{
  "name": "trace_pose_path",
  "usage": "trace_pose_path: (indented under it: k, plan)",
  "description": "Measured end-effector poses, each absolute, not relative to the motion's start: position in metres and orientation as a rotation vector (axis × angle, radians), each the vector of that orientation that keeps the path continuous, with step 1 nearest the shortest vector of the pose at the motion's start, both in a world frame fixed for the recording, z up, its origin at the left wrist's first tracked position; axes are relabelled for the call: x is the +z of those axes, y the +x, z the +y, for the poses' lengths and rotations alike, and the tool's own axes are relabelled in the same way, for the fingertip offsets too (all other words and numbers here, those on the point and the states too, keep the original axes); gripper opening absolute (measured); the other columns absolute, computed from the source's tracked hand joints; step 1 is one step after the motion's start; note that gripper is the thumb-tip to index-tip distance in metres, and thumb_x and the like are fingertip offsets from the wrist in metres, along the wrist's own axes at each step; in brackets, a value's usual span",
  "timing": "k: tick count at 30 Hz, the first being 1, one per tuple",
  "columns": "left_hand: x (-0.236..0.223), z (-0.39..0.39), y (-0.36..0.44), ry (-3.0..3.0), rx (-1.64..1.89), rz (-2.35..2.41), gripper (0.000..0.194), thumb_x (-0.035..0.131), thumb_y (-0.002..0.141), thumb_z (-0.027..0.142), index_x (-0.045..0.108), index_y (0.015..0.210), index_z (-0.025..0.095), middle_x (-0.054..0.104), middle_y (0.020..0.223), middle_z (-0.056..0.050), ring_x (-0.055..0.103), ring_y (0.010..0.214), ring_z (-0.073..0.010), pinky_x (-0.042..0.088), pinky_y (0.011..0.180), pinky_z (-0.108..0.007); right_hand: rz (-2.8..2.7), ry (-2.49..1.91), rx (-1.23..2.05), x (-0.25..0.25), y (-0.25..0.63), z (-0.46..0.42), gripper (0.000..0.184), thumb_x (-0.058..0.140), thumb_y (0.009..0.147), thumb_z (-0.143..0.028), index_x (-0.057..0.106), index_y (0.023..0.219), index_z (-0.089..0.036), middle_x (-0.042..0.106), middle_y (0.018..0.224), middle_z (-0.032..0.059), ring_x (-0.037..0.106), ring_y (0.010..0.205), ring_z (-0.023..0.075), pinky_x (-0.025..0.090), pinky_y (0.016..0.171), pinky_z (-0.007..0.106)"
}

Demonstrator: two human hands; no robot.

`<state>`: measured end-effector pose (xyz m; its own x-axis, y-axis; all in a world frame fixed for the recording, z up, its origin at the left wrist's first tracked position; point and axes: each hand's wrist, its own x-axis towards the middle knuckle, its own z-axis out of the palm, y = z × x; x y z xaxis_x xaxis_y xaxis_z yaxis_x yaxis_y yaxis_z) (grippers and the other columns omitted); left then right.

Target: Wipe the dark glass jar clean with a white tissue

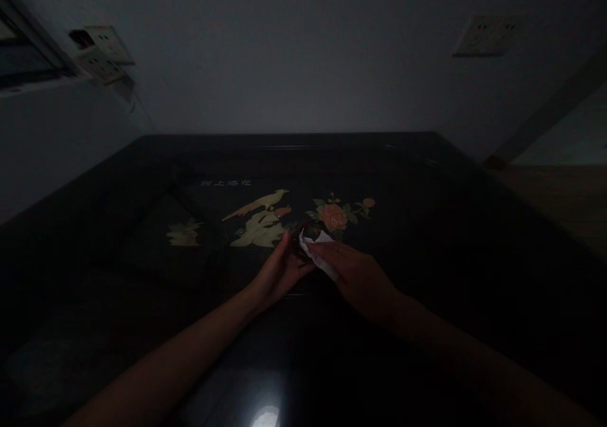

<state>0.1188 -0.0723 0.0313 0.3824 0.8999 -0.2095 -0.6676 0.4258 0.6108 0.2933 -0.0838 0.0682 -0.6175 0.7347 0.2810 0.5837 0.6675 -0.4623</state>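
Observation:
The room is dim. My right hand (353, 274) is closed on a crumpled white tissue (317, 252) and presses it against a small dark object (300, 240) that I cannot make out. My left hand (279, 269) cups that dark object from the left, fingers curled round it. Both hands rest over a glossy black tabletop (427, 243), just in front of its inlaid picture of a bird (258, 204), leaves and an orange flower (332, 216).
The black table runs back to a pale wall. Wall sockets (102, 54) sit at the upper left, and another socket plate (484, 35) at the upper right. A wooden floor (559, 199) shows to the right. A light glare (265, 414) reflects near the table's front.

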Motion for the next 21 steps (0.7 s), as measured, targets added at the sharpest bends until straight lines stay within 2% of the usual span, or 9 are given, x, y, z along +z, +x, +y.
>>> trace_pose_path:
  k: [4,8,13,18,21]
  plan:
    - [0.029,-0.073,0.119,0.497,1.068,0.6,0.03,0.061,0.085,0.036,0.061,0.108,0.018,0.068,0.106,-0.008,0.063,0.098,-0.0197,0.044,0.097,-0.037,-2.53,-1.085,0.32,0.065,0.292,-0.083,0.04,0.041,0.088,-0.006,0.057,0.124,-0.014,0.063,0.125,0.0124,0.058,0.116,0.0231,0.05,0.097,0.04]
    - [0.029,-0.075,0.121,0.557,1.092,0.61,0.031,0.065,0.082,0.036,0.061,0.107,0.018,0.067,0.106,-0.008,0.063,0.096,-0.0196,0.045,0.094,-0.035,-2.539,-1.084,0.302,0.064,0.289,-0.087,0.04,0.043,0.086,-0.005,0.059,0.122,-0.014,0.066,0.119,0.0131,0.059,0.113,0.0233,0.05,0.095,0.04]
    - [0.029,-0.078,0.121,0.612,1.076,0.625,0.036,0.066,0.08,0.038,0.061,0.11,0.02,0.065,0.113,-0.008,0.061,0.104,-0.0219,0.046,0.094,-0.036,-2.295,-1.04,0.582,0.062,0.283,-0.092,0.04,0.039,0.085,-0.006,0.059,0.118,-0.014,0.068,0.113,0.0122,0.062,0.106,0.0224,0.05,0.094,0.041]
    - [0.03,-0.08,0.122,0.678,1.109,0.626,0.052,0.068,0.079,0.036,0.053,0.128,0.026,0.06,0.126,-0.008,0.055,0.115,-0.0253,0.046,0.094,-0.037,-1.923,-1.022,1.045,0.066,0.276,-0.096,0.035,0.038,0.09,-0.014,0.06,0.117,-0.017,0.07,0.104,0.0071,0.069,0.087,0.0199,0.056,0.075,0.033]
    - [0.03,-0.08,0.122,0.686,1.133,0.637,0.057,0.068,0.079,0.035,0.049,0.132,0.029,0.058,0.129,-0.007,0.052,0.12,-0.0248,0.043,0.099,-0.037,-1.915,-1.012,1.054,0.064,0.273,-0.101,0.037,0.037,0.091,-0.015,0.056,0.123,-0.019,0.069,0.107,0.007,0.069,0.084,0.0194,0.057,0.073,0.032]
